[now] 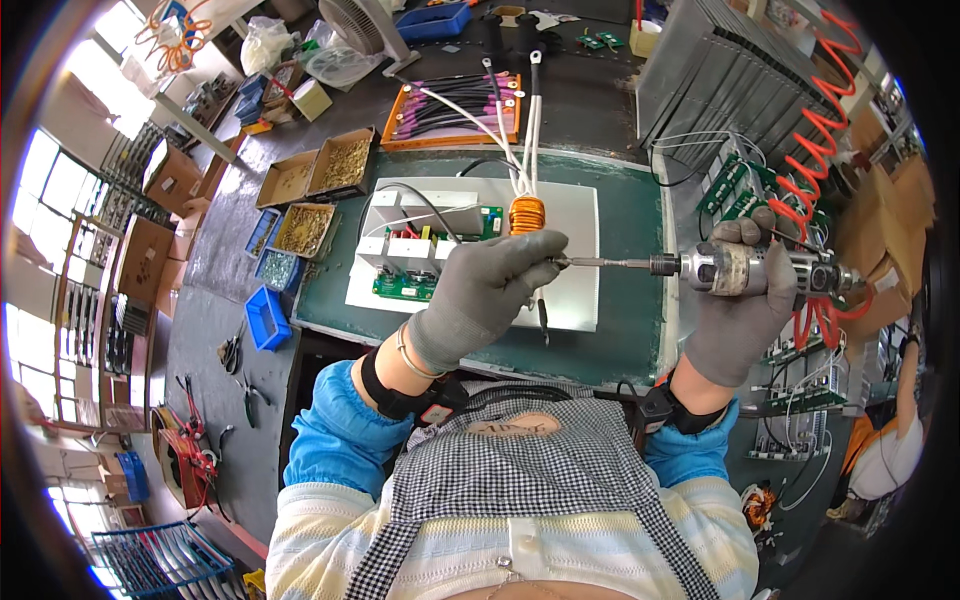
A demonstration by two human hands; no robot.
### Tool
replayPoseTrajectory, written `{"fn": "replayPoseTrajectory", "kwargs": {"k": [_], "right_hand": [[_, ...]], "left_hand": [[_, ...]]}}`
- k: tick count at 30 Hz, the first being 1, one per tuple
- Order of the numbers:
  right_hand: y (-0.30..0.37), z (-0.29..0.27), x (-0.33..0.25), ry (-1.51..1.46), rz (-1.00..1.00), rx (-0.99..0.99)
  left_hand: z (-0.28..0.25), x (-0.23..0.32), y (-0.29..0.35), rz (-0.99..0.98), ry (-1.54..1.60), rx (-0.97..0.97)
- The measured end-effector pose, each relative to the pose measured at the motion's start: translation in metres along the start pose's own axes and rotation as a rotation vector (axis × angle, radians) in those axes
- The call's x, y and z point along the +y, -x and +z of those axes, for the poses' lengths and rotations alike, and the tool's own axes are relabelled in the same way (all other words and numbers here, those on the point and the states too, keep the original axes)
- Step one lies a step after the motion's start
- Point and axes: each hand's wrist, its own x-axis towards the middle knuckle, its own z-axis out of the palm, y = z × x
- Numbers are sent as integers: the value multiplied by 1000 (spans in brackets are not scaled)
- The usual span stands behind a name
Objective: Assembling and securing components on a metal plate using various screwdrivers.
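My right hand (738, 310), in a grey glove, is wrapped round a silver pneumatic screwdriver (722, 268) held level, its long bit pointing left. My left hand (490, 285), gloved too, has its fingers pinched together at the bit's tip; whatever lies between them is too small to make out. Just beyond the left fingers stands a copper-wound coil (527, 214), with white cables (533, 130) running away from it. A metal plate (575, 300) lies under the hands. On it, left of the coil, sits a green circuit board (405, 287) with pale heat sinks (412, 255).
Boxes of small hardware (342, 163) and blue bins (266, 318) line the left side. Pliers (250, 400) lie nearer. An orange tray of dark cables (455, 112) is behind the plate. Grey panels (735, 90), a coiled red hose (820, 130) and another person (885, 455) are at right.
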Motion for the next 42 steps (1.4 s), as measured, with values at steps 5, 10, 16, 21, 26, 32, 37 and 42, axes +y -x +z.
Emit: {"fn": "replayPoseTrajectory", "kwargs": {"k": [5, 10, 16, 21, 26, 32, 37, 42], "right_hand": [[-13, -6, 16, -110, 74, -104], [-31, -10, 36, -47, -20, -192], [-33, 0, 80, 58, 89, -313], [-40, 5, 113, 64, 223, -451], [-48, 1, 141, 14, 387, -552], [-54, -5, 165, 21, 455, -623], [-54, -4, 173, 33, 498, -618], [-47, 2, 177, 16, 541, -616]], "left_hand": [[-23, -17, 22, -206, 254, 163], [-57, -48, 71, -700, 459, -113], [-21, -76, 80, -840, 602, -169], [6, -90, 74, -845, 397, -258], [23, -101, 82, -936, 523, -219], [29, -114, 83, -816, 713, -227], [34, -117, 84, -784, 608, -263], [38, -119, 86, -712, 774, -205]]}}
